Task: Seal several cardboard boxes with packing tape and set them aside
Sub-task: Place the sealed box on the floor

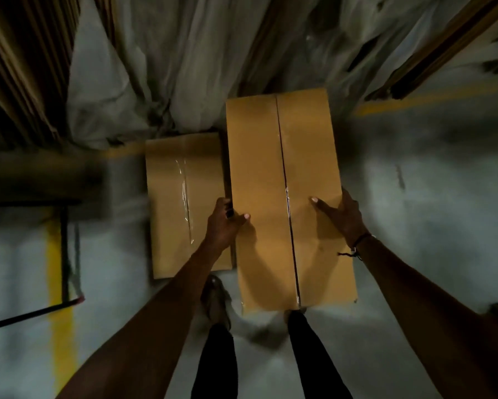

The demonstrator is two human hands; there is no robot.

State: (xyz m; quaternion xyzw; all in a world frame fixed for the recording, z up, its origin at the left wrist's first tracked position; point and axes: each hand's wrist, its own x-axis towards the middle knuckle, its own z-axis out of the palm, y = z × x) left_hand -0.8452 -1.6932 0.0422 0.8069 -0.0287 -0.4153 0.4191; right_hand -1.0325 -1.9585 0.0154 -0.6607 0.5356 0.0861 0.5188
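I hold a long brown cardboard box (259, 197) in front of me, above the floor, with clear tape along its centre seam. My left hand (223, 223) grips its left edge, thumb on top and fingers round the side. My right hand (342, 216) grips the right edge, thumb laid across the top. A second taped box (181, 203) lies flat on the floor just to the left, its near right part hidden by my left arm.
White plastic sheeting (161, 82) and stacked flat cardboard (20, 67) stand beyond the boxes. A yellow floor line (59, 283) and a dark metal frame (65, 254) are at the left. My feet (216, 300) stand on the grey floor below the held box.
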